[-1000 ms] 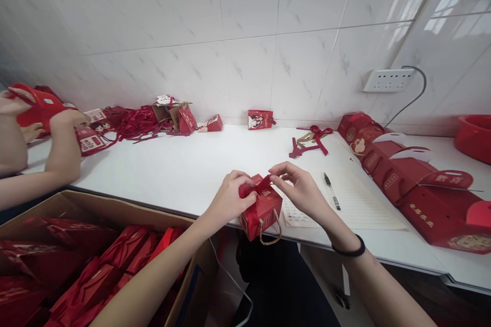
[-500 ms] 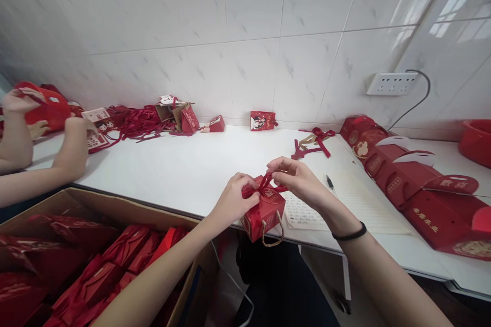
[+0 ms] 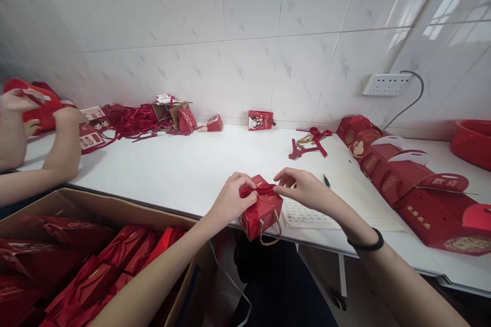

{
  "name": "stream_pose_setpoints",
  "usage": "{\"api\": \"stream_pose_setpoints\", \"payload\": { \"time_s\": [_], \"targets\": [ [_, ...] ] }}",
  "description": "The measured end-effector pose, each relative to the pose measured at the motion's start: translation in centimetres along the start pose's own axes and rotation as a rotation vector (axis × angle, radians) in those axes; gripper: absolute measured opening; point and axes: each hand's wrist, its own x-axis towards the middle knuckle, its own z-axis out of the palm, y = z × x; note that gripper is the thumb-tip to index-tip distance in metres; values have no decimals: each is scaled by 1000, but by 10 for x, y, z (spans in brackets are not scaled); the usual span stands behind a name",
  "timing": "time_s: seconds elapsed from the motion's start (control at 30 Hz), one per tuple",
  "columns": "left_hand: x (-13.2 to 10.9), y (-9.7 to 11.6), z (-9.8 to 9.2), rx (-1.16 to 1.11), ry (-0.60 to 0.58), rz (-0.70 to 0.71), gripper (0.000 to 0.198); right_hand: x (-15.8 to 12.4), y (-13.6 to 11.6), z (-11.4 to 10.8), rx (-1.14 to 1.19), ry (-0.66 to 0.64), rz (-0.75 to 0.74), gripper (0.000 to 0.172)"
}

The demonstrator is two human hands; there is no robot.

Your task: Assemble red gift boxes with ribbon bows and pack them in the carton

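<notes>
A small red gift box (image 3: 264,213) with a twisted gold cord handle sits at the table's front edge, tilted toward me. Dark red ribbon (image 3: 264,188) lies gathered across its top. At the box's left side, my left hand (image 3: 233,195) pinches the ribbon between thumb and fingers. My right hand (image 3: 301,186) is closed at the ribbon's right end, thumb and fingertips together on it. Part of the ribbon is hidden behind the left fingers.
A cardboard carton (image 3: 126,203) of red boxes stands below left. Large red boxes (image 3: 422,214) line the right, beside a notebook (image 3: 353,199) and a pen (image 3: 326,181). Ribbon scraps (image 3: 312,143) and a small box (image 3: 260,120) lie behind. Another person's arms (image 3: 65,143) are at left.
My right hand has moved down and to the right, drawing the ribbon out sideways. The raised loop has flattened onto the box top. My left hand keeps its pinch.
</notes>
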Motion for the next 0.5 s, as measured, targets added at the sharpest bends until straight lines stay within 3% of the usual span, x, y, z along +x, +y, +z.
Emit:
{"api": "stream_pose_setpoints", "payload": {
  "time_s": [0.17, 0.23, 0.33, 0.4, 0.5],
  "targets": [
    [0, -2, 0, 4, 6, 3, 4, 7, 0, 1, 203, -89, -12, 10],
    [0, -4, 1, 4, 9, 6, 4, 7, -3, 1, 245, -70, -14, 14],
    [0, -5, 1, 4, 7, 7, 3, 6, -5, 0, 54, -3, 57, 27],
    [0, -5, 2, 3, 7, 8, 4, 4, -5, -2, -63, -50, 111, 33],
    [1, -5, 2, 4, 5, 5, 4, 4, -3, -3, -36, -139, 145, 30]
  ]
}}
